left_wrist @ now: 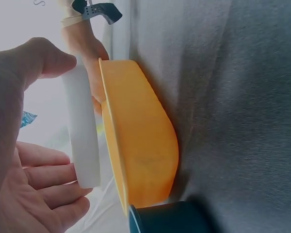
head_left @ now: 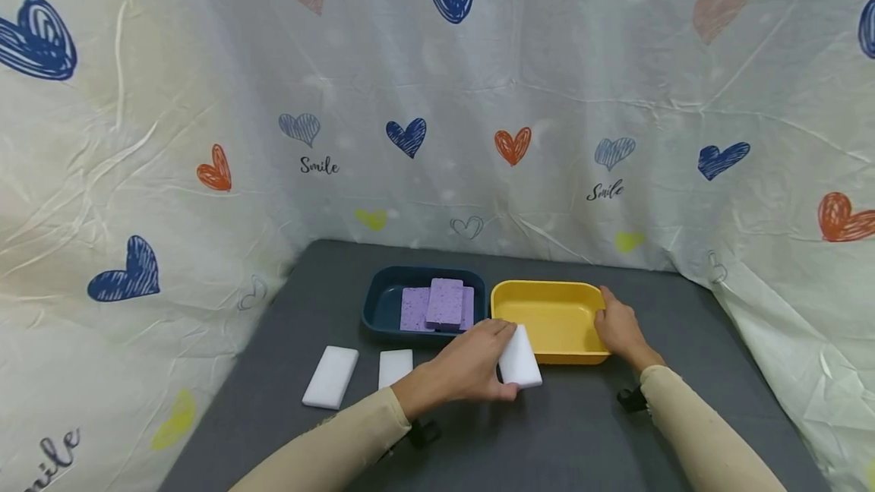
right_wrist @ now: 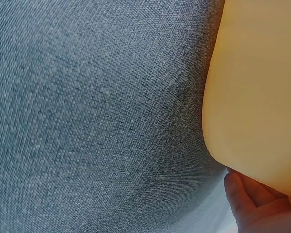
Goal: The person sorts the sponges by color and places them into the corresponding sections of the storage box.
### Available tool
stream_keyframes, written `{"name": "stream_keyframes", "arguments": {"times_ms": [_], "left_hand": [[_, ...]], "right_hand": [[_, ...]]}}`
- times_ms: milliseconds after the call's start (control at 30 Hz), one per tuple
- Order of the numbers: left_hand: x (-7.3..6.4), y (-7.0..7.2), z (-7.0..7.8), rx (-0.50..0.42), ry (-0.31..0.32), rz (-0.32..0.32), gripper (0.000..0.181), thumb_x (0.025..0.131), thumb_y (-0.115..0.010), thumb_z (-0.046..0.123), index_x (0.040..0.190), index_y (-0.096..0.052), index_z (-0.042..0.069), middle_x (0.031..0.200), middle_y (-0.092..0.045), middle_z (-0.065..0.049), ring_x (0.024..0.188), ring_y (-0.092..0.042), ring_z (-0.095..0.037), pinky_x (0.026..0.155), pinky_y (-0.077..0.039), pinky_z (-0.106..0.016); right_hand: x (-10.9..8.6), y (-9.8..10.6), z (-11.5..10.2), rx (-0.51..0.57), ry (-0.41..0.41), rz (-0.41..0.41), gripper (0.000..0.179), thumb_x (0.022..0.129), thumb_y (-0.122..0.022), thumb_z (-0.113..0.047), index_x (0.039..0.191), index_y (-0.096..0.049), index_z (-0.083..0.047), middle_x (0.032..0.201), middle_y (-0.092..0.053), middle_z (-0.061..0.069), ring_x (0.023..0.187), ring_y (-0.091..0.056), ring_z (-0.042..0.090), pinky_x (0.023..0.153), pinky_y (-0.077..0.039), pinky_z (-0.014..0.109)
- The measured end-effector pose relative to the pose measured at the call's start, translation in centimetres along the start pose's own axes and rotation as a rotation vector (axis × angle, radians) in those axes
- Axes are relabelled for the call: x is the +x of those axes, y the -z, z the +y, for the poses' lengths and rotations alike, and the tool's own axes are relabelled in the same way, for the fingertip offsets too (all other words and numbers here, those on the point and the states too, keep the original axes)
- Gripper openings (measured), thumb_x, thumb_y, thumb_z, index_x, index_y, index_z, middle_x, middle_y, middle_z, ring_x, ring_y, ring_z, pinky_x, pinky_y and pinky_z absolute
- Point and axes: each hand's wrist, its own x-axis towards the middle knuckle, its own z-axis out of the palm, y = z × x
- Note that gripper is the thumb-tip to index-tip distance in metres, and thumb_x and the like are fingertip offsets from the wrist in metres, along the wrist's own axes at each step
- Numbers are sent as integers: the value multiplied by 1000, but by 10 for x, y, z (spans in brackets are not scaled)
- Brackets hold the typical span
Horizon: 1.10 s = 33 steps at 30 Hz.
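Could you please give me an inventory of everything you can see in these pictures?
White sponge blocks: three, white, one held in the left hand and two on the table, left of that hand
Purple sponge blocks: at least two, speckled purple, stacked in the blue container
Blue container: one, dark blue, on the table, left of the yellow container
Yellow container: one, yellow, on the table
Table: one, dark grey, beneath everything
Cloth backdrop: white with coloured hearts and "Smile" lettering, behind and beside the table
Wrist devices: two, black, at the wrists
Sleeves: two, beige, on the forearms
Left hand: one, bare, gripping a white block
Right hand: one, bare, on the yellow container's right rim
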Motion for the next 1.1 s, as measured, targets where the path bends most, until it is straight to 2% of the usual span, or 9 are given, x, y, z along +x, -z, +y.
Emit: {"name": "stream_keyframes", "arguments": {"times_ms": [267, 367, 433, 600, 667, 800, 867, 967, 1100], "left_hand": [[29, -1, 1, 10, -8, 11, 97, 89, -88, 53, 162, -48, 3, 163, -56, -11, 146, -56, -25, 128, -43, -40], [42, -2, 2, 7, 8, 4, 98, 89, -88, 51, 163, -47, 3, 163, -56, -11, 146, -56, -25, 128, -43, -40], [50, -3, 2, 3, 16, 1, 98, 88, -88, 50, 163, -47, 3, 163, -56, -12, 145, -57, -26, 127, -44, -40], [67, -6, 4, -24, 13, -3, 96, 90, -87, 48, 163, -46, 3, 163, -55, -12, 142, -57, -26, 125, -46, -39], [73, -9, 4, -31, 17, -11, 95, 90, -87, 48, 164, -46, 3, 164, -55, -12, 141, -57, -25, 126, -46, -39], [82, -14, 2, -17, 32, -31, 95, 91, -86, 48, 164, -45, 3, 164, -54, -12, 142, -57, -25, 127, -44, -37], [87, -17, 1, 1, 32, -37, 95, 92, -85, 49, 164, -44, 2, 164, -54, -12, 143, -57, -25, 127, -44, -37], [95, -20, 0, 23, 30, -45, 95, 93, -84, 49, 165, -43, 2, 165, -54, -12, 145, -57, -25, 128, -43, -36], [106, -24, -1, 34, 24, -45, 96, 94, -83, 51, 166, -42, 2, 164, -55, -12, 146, -57, -25, 127, -44, -35]], "right_hand": [[2, -3, 2, 17, -9, -2, 62, 110, -44, -12, 168, -31, 8, 146, -60, 42, 97, -73, 39, 84, -60, 54], [3, -3, 2, 14, -14, -3, 62, 111, -43, -12, 168, -30, 8, 146, -60, 41, 98, -74, 40, 84, -60, 55], [4, -4, 4, 4, -19, 7, 62, 111, -43, -13, 168, -31, 7, 146, -61, 40, 99, -74, 41, 84, -61, 56], [-4, 1, -6, 3, -18, 4, 62, 110, -43, -12, 167, -31, 8, 148, -58, 41, 111, -72, 46, 93, -60, 59], [-8, 5, -14, 5, -24, 5, 62, 109, -43, -11, 167, -32, 8, 149, -57, 42, 110, -72, 44, 95, -59, 60], [-13, 7, -19, 0, -25, 4, 61, 109, -41, -8, 167, -31, 11, 148, -57, 43, 96, -72, 39, 89, -59, 56], [-16, 10, -24, 14, -32, -12, 61, 109, -39, -6, 166, -29, 13, 150, -54, 45, 96, -71, 40, 88, -59, 57], [-11, 5, -15, 11, -24, 21, 61, 108, -41, -8, 166, -32, 11, 147, -57, 44, 88, -70, 37, 83, -59, 52], [-3, 1, -6, 17, -12, 33, 62, 109, -43, -12, 167, -34, 8, 146, -59, 42, 89, -70, 35, 81, -58, 51]]}}
